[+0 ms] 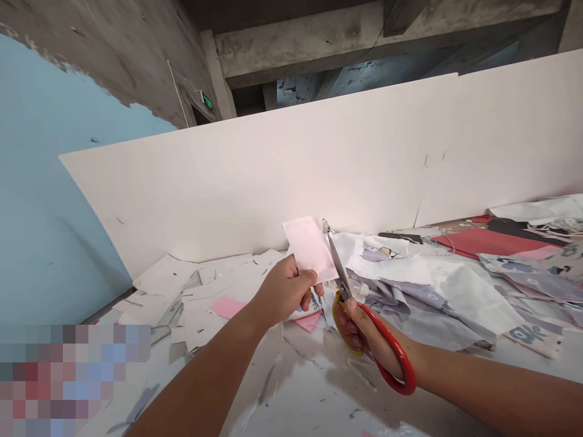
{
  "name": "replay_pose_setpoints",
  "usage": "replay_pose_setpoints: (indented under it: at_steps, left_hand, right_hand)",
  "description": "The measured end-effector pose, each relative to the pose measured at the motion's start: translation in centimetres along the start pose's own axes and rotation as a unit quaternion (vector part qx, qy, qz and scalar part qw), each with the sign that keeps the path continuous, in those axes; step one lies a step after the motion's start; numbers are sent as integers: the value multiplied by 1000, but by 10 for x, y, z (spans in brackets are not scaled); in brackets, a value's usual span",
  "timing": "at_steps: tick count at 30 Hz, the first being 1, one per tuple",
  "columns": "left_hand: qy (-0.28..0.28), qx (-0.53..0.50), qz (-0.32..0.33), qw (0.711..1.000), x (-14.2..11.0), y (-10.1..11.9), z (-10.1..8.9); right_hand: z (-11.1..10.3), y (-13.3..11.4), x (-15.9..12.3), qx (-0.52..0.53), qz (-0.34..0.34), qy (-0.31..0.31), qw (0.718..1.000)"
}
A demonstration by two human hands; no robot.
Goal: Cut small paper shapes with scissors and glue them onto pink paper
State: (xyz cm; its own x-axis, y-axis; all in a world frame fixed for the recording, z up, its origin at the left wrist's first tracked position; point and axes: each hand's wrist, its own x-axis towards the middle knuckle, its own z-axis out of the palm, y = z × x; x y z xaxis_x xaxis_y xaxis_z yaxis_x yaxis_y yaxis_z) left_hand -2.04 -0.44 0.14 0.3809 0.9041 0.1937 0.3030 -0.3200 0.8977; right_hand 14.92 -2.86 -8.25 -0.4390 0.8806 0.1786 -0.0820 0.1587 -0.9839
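My left hand (294, 288) pinches the lower edge of a small pale pink rectangular piece (312, 246), thumb on top; whether it is cloth or paper I cannot tell. In my right hand (364, 331) is a pair of scissors (395, 352) with one red and one yellow handle. Their blades point up and away, lying along the right edge of the pink piece. By the blade tip is a small bit of thread or scrap (326, 226). The fingers of my right hand are partly hidden behind the handles.
White paper pieces (159, 282) lie heaped at left. White and lilac fabric (401, 267) is piled at right, with red sheets (496, 243) and printed pieces (531, 337) beyond. A tall white board (273, 176) stands behind the table. Thread snippets litter the tabletop (314, 388).
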Motion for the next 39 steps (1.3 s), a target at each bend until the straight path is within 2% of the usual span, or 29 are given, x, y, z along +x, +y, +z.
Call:
replay_pose_setpoints:
  at_steps: [6,13,18,22,28,34,39]
  left_hand:
    - [-8,-36,-16,999,0,3,-1]
    - [-12,-65,-13,998,0,3,-1]
    - [26,-95,-28,995,2,1,0]
    - [57,-70,-46,995,4,-4,1]
    - [55,-28,-27,998,1,-5,3]
    - [74,-17,-38,996,1,2,5]
    - [73,-16,-35,997,0,4,6]
  right_hand:
    - [-1,2,1,-22,20,14,999]
    - [0,0,-2,-63,-5,14,998]
    - [4,-5,-3,-65,5,16,998]
    - [4,-3,-3,-34,5,2,999]
    - [2,0,-4,-26,-12,-37,999]
    - [2,3,-2,18,18,-21,999]
    - [2,-1,-2,-6,26,-14,1000]
